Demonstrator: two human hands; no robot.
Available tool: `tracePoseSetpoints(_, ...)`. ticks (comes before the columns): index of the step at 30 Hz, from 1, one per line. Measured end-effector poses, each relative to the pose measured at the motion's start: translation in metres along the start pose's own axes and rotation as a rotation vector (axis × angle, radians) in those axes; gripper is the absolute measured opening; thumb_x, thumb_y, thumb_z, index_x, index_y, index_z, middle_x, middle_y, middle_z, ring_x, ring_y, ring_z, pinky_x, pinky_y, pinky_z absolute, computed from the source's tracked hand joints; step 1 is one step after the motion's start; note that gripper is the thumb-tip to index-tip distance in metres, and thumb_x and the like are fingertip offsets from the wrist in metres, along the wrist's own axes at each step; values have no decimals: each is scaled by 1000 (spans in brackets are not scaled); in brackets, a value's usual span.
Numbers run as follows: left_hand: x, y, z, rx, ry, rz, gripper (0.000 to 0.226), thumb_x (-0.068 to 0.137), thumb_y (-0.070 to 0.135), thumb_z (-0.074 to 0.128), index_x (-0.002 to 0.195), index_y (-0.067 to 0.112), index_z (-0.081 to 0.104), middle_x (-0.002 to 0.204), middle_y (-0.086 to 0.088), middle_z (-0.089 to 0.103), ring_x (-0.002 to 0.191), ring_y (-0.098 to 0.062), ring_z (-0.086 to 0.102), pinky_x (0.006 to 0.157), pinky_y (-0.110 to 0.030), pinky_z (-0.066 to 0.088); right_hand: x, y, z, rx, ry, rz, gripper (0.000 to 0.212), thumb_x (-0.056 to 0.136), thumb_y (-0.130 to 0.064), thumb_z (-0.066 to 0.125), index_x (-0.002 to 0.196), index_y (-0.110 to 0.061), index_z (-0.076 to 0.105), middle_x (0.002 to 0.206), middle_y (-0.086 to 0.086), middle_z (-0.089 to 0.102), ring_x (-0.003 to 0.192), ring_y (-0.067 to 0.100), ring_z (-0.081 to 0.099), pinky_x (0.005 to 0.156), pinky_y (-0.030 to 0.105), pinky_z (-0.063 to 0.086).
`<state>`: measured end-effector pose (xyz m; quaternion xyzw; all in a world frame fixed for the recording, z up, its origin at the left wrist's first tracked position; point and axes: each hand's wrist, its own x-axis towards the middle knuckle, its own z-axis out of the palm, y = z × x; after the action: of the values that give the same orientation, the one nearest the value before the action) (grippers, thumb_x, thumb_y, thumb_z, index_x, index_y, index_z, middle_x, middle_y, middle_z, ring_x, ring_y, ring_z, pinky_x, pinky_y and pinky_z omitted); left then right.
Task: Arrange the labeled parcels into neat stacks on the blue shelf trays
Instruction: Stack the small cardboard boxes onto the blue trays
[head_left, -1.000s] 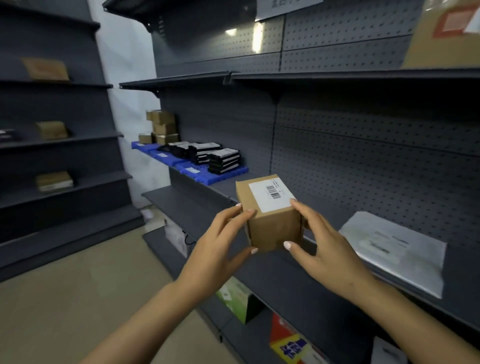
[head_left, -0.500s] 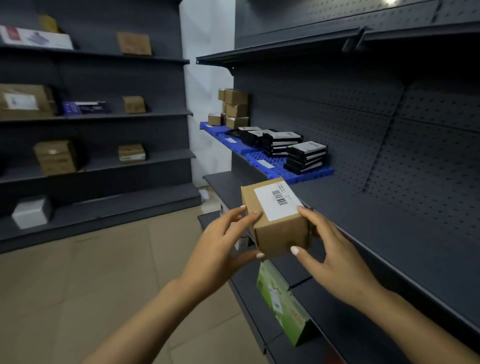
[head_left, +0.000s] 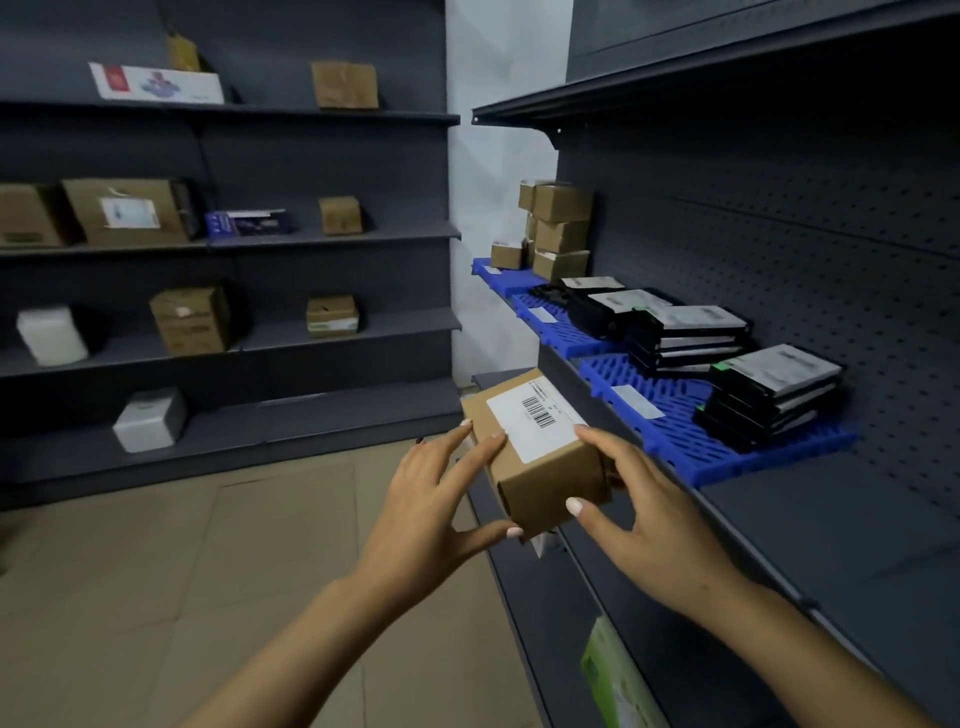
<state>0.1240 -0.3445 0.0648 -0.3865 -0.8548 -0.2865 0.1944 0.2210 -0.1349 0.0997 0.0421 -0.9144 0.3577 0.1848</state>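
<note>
Dark grey metal shelving (head_left: 332, 239) is set along the far wall, and a second unit with a perforated back panel (head_left: 779, 249) is seen at the right. The two are divided by a strip of white wall (head_left: 498, 156). The floor (head_left: 156, 571) is laid with beige tiles.

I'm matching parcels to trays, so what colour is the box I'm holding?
Plain brown cardboard box with a white barcode label on top, seen in the head view.
</note>
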Motion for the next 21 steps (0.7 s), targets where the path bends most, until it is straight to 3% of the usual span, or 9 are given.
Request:
tracePoseSetpoints(5, 45, -63, 11, 20, 32, 32, 85, 76, 67, 60, 147, 37, 24, 153, 3, 25, 140, -15, 21, 111, -46, 25, 78, 20, 28, 17, -53, -21, 60, 90, -29, 61, 132, -52, 25, 131, -24, 34, 112, -22, 36, 77, -2, 39)
tracePoseSetpoints(10, 100, -140, 27, 32, 16, 89, 85, 77, 74, 50, 147, 35, 21, 152, 7, 26, 140, -4, 14, 113, -39, 11, 159, 42, 64, 5, -55, -4, 61, 90, -33, 60, 134, -53, 24, 137, -23, 33, 116, -16, 38, 78, 1, 42)
tracePoseSetpoints(17, 211, -253, 43, -1, 6, 166, 87, 75, 79, 51, 147, 41, 17, 151, 11, 26, 138, 0, 12, 112, -38, 9, 289, 65, 96, 14, 22, 53, 55, 90, -35, 59, 131, -54, 27, 134, -32, 31, 115, -22, 35, 82, -1, 37)
tracePoseSetpoints(21, 274, -300, 58, -51, -7, 221, 86, 74, 78, 53, 145, 38, 25, 150, 9, 31, 138, -3, 19, 112, -36, 11, 352, 83, 106, 9, 68, 91, 53, 90, -37, 58, 130, -55, 29, 133, -38, 29, 115, -21, 35, 81, -2, 36)
